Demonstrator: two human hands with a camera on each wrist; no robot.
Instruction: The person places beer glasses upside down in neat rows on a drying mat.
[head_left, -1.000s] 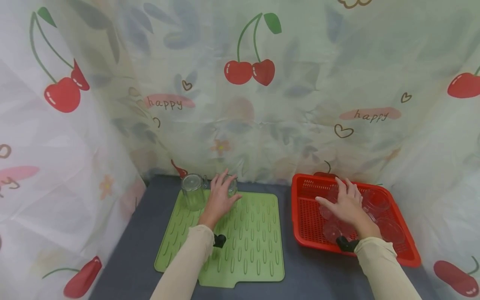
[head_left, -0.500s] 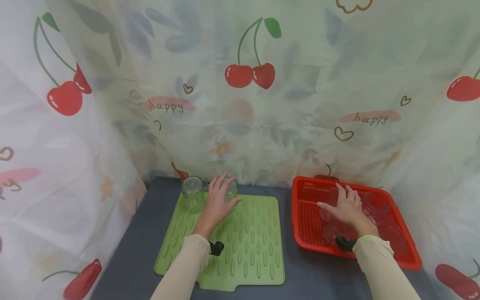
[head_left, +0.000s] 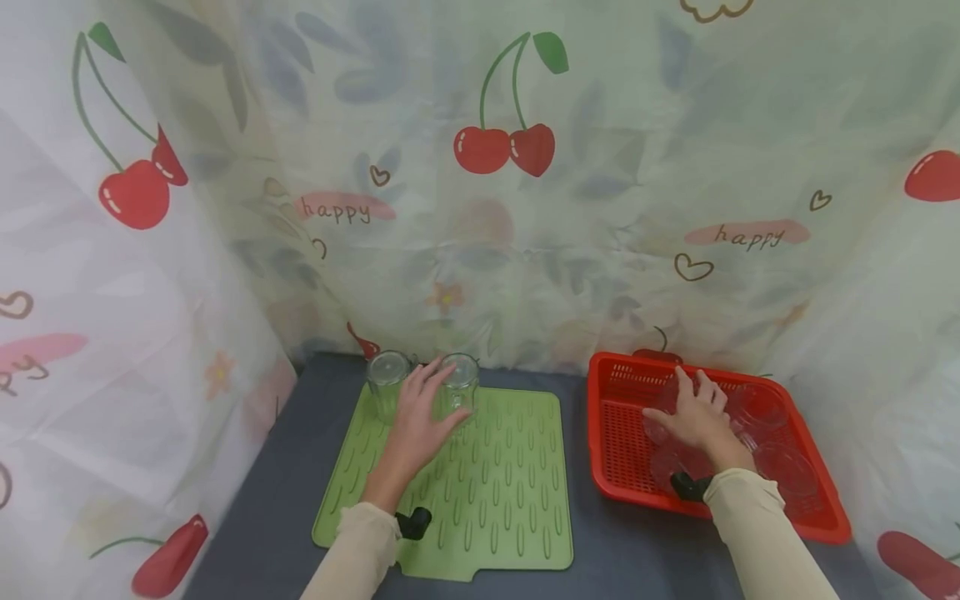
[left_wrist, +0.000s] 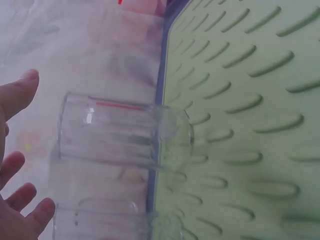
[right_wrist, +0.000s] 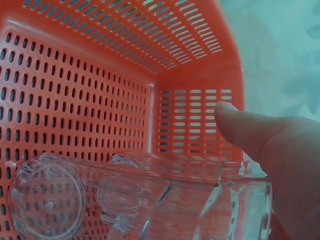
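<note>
In the head view my left hand (head_left: 416,417) hovers over the green mat (head_left: 517,483), fingers spread and holding nothing. Two clear glass mugs stand at the mat's back edge: one mug (head_left: 387,375) is partly behind my hand, the other mug (head_left: 461,379) just beyond its fingertips. The left wrist view shows a mug (left_wrist: 125,132) apart from my fingers. My right hand (head_left: 701,421) is over the red basket (head_left: 596,433), among clear glassware (right_wrist: 175,200). Its thumb (right_wrist: 250,130) is held away from the nearest glass; the other fingers are mostly hidden.
More clear glassware (head_left: 783,467) lies in the basket's right side, while its left side shows bare perforated floor. The mat and basket sit apart on a dark grey tabletop (head_left: 262,500). Printed curtain (head_left: 487,275) encloses the back and both sides.
My left hand has drawn back toward me and slightly left, uncovering the second mug. The right hand stays over the basket, almost unmoved.
</note>
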